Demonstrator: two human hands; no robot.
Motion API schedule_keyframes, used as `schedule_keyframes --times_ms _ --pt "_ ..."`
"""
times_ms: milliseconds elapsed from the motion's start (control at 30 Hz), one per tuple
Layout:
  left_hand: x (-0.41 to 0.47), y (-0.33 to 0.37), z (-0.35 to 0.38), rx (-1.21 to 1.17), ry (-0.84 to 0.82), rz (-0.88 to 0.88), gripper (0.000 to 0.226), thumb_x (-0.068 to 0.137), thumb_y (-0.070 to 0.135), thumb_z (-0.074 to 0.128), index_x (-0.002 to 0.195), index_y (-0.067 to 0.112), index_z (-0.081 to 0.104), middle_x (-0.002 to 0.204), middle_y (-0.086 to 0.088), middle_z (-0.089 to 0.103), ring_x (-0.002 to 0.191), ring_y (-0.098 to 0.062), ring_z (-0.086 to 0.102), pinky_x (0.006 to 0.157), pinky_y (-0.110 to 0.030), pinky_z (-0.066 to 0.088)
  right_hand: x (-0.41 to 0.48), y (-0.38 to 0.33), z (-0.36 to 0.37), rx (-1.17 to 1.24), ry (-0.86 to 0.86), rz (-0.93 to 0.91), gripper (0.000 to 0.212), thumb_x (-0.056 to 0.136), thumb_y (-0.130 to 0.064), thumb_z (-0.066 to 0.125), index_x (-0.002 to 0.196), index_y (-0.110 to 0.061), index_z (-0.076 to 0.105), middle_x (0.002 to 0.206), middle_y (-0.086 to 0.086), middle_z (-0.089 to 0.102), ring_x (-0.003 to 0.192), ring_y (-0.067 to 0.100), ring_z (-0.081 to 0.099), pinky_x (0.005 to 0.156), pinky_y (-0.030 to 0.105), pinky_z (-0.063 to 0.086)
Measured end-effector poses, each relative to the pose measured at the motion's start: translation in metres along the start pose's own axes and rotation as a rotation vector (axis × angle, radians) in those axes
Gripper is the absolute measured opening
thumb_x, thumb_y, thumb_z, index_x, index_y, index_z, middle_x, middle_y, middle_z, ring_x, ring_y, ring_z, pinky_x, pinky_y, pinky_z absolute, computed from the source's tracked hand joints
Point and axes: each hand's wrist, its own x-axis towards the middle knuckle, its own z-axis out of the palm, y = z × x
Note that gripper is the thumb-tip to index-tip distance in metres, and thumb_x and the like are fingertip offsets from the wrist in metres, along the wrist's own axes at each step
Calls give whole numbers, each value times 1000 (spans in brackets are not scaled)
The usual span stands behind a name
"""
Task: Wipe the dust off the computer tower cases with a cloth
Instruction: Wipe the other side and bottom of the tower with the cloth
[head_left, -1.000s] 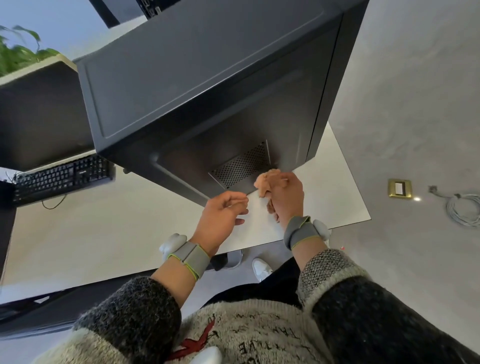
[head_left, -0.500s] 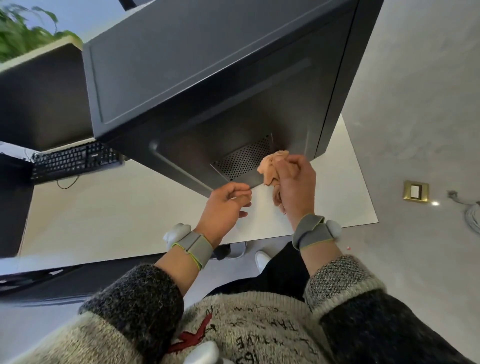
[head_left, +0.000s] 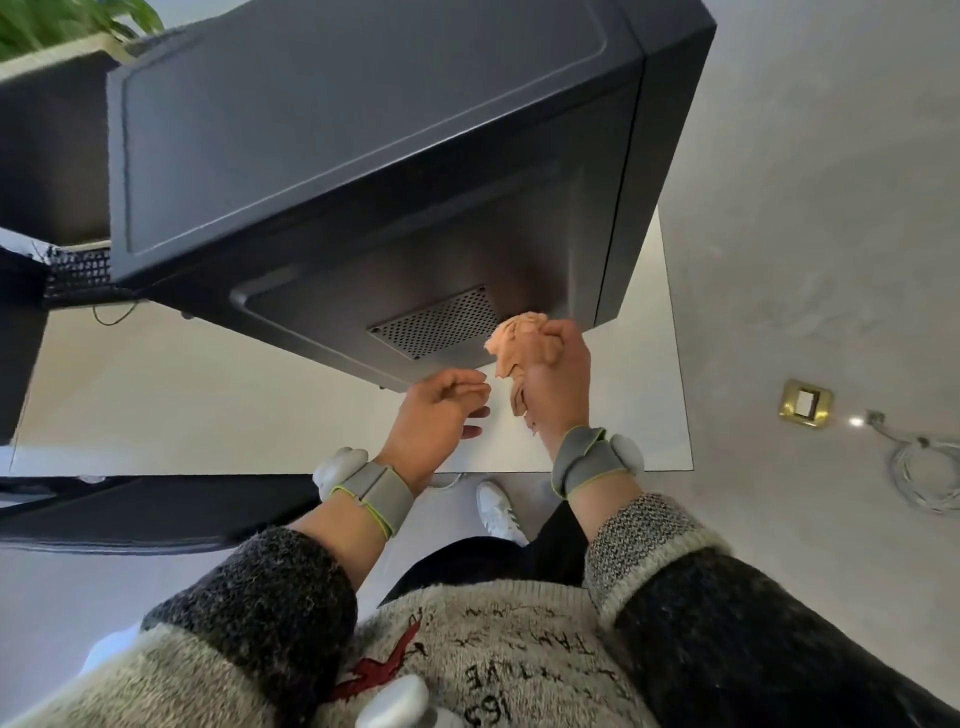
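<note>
Two hands at the tower case (head_left: 363, 130) on the desk (head_left: 208, 395): R hand (head_left: 558, 384) grips the bunched cloth (head_left: 517, 345) at its side panel (head_left: 415, 249) just beside the mesh vent (head_left: 441, 322), L hand (head_left: 436, 421) loosely curled, holding nothing, so best to flatten cloth & wipe w/ long overlapping strokes.

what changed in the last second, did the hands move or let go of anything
The right hand, gripping the cloth, edged slightly up from the lower edge of the tower onto its side panel beside the vent. Nothing was taken hold of or let go. The left hand stays loosely curled and empty by that lower edge, and the tower stays on the desk.
</note>
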Motion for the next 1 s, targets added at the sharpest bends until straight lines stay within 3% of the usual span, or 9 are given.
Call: schedule_keyframes --times_ms 133,267,367,433,500,600,767,900,1000 --pt "-2 6 16 -26 29 -5 18 100 4 61 113 10 72 112 -9 76 95 -23 73 91 -46 59 13 10 -5 66 -97 274 34 104 -28 57 78 -7 66 50 6 56 36 28 48 42 30 39" --pt "-3 8 26 -58 60 -25 19 99 4 62 114 9 72 112 -10 76 97 -26 73 89 -46 60 13 -2 -12 67 -79 98 29 98 -48 63 84 -23 67 76 7 71 65 33 65 59 46 56" --pt "-6 7 33 -74 74 -51 20 98 3 60 113 7 73 111 -8 77 103 -30 73 91 -47 60 11 -6 -19 17 -72 20 19 101 -40 64 86 -28 61 86 1 69 81 27 67 73 43 57" --pt "-8 5 36 -82 68 -59 20 98 2 59 110 7 74 109 -7 78 104 -31 73 91 -47 60 14 -3 -22 -8 -85 80 23 100 -28 61 78 -25 65 77 -1 70 69 30 64 60 41 55" --pt "-9 5 38 -92 68 -53 19 98 2 59 108 7 74 108 -7 78 104 -32 73 91 -47 60 15 -1 -28 88 -135 179 30 92 -24 55 66 -18 69 70 11 71 50 34 52 43 33 39" --pt "-6 5 38 -101 84 -58 17 98 3 60 108 6 74 109 -9 77 100 -31 74 91 -48 60 19 -7 -37 170 -164 198 37 101 -19 56 68 -20 72 69 5 70 43 29 45 45 31 33" --pt "1 9 43 -93 95 -69 17 98 6 62 110 6 73 109 -11 76 98 -28 74 91 -49 60 23 -4 -37 94 -136 111 17 92 -49 64 88 -33 59 79 11 68 53 35 59 47 33 44" --pt "-1 12 47 -51 76 -51 17 99 5 62 112 4 73 111 -11 76 94 -24 74 89 -45 61 32 5 -43 110 -179 305 35 99 -29 52 90 -1 71 62 24 61 34 27 43 43 28 33" --pt "1 12 46 -35 75 -41 16 99 5 62 110 6 73 109 -10 76 98 -29 74 89 -44 61 38 -7 -54 193 -126 270 33 97 -41 59 93 -8 66 75 25 72 35 27 44 41 28 33"
